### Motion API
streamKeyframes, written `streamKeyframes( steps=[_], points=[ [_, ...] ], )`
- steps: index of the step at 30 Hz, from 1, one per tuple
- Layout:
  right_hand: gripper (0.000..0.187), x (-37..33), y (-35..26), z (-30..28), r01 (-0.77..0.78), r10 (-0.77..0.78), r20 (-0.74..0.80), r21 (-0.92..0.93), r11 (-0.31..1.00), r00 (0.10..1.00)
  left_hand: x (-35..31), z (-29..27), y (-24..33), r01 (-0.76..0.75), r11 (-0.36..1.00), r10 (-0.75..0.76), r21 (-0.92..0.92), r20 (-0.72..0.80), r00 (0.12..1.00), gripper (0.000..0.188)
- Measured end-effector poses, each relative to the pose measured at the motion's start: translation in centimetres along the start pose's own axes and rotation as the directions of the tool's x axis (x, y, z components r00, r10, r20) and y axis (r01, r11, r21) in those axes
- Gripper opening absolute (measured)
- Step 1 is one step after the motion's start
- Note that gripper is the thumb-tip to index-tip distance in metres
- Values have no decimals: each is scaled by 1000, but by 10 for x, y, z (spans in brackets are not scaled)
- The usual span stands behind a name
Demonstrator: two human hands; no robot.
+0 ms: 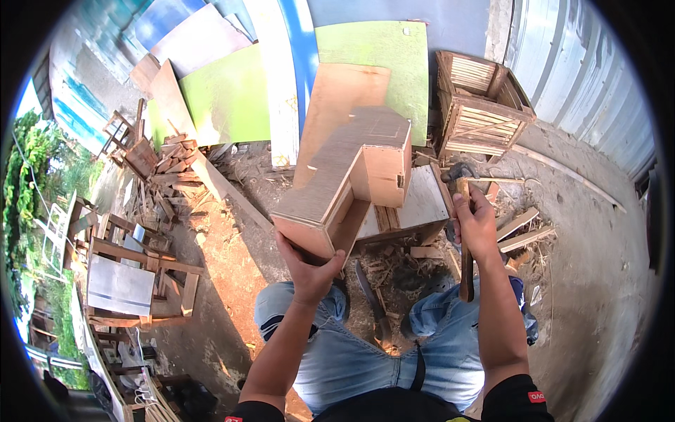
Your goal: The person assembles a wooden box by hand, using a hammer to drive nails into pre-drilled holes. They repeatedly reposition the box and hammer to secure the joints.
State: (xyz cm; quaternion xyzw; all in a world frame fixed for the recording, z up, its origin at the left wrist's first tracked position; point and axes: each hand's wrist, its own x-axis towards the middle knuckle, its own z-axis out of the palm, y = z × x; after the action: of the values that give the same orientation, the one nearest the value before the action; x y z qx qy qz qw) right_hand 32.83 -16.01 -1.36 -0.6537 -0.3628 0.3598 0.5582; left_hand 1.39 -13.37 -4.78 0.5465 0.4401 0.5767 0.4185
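Observation:
An L-shaped plywood box (320, 186) with an open side tilts in front of me. My left hand (309, 276) is closed on its near lower corner, thumb on the front edge. The box sits over a low wooden stand with a pale worn top (427, 193); where they touch is partly hidden. My right hand (475, 224) grips a hammer (465, 271) by its wooden handle, held upright with the dark head at the top, right of the stand. On the ground between my feet lies a large knife (373, 301) with a dark blade.
Wood offcuts (524, 228) lie right of the stand, and more are heaped at far left (176, 165). A slatted wooden crate (481, 116) stands back right. Green panels (228, 102) lean on the back wall. A wooden frame with a pale panel (121, 285) stands left.

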Motion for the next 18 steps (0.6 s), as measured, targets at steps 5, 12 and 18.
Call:
streamKeyframes(
  steps=[5, 12, 18],
  points=[
    [41, 2, 3, 2, -7, 7, 35, 16, 1000, 999, -2, 0, 1, -34, 996, 29, 85, 59, 998, 122],
    [41, 5, 4, 0, 48, -47, -24, 33, 998, 999, 3, 4, 10, 136, 969, -138, -204, 8, 990, 106],
    [23, 9, -5, -11, 63, -46, -112, 157, 986, 993, 17, 5, -4, 454, 705, -437, -545, 170, 883, 73]
  ],
)
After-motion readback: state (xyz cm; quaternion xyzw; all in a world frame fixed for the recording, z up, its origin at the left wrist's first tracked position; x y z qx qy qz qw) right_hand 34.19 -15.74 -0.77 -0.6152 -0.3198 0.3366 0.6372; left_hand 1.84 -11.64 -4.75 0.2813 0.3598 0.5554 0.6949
